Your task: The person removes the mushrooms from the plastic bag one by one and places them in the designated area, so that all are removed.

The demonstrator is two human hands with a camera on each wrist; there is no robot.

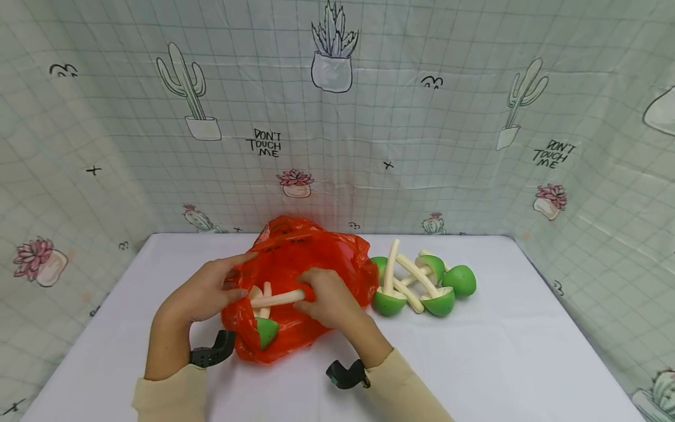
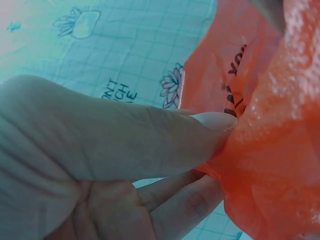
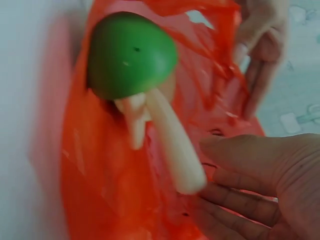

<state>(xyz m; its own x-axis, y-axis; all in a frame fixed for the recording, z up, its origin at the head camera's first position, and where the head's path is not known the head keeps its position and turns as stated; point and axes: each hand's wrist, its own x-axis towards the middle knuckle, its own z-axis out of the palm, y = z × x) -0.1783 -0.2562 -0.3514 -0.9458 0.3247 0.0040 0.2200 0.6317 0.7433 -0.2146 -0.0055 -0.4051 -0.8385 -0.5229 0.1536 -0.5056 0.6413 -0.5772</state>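
A red plastic bag [image 1: 337, 252] lies on its side, its mouth facing the near left. My left hand [image 1: 208, 290] pinches the bag's edge between thumb [image 2: 200, 122] and fingers. Inside the mouth are toy mushrooms with green caps and cream stems; one green cap [image 1: 268, 331] shows at the near rim. A cream stem [image 1: 279, 299] points toward my right hand [image 1: 329, 296], which is over the bag. In the right wrist view the fingers and thumb lie loosely beside the stem end [image 3: 192, 182], below the green mushroom cap [image 3: 132, 55].
Right of the bag lies a pile of several more green-capped mushrooms [image 1: 389, 303], stems crossing one another. One rounded green cap [image 1: 460, 281] sits at the pile's right. A white table [image 1: 501, 351] carries everything, with a patterned cloth [image 1: 337, 129] hanging behind and at both sides.
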